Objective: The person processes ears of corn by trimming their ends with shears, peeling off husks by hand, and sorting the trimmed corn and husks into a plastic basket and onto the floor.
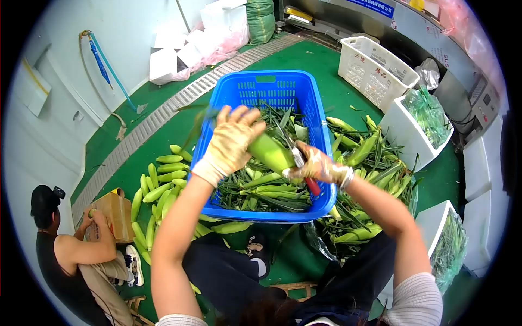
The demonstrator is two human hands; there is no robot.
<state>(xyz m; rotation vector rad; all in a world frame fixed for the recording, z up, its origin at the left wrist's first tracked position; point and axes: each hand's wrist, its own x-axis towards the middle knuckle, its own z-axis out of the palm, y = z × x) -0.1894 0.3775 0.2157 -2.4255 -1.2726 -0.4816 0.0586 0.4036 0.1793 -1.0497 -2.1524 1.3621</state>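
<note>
My left hand (231, 142), in a pale work glove, is over the blue basket with its fingers stretched and apart. It is slightly blurred, and a blurred green leaf (200, 127) is beside it. A green ear of corn (270, 153) lies between my hands, its upper end against or behind the left hand. My gloved right hand (318, 164) grips red-handled pruning shears (298, 157); its fingertips touch the lower end of the ear. Beneath both hands, the blue basket (261, 217) holds cut leaves and husks (272, 195).
Trimmed corn ears (157, 193) lie left of the basket; a leafy corn heap (370, 179) is at the right. A co-worker (70, 250) sits at the left by a cardboard box (114, 217). White crates (375, 68) and foam boxes (413, 136) line the right side.
</note>
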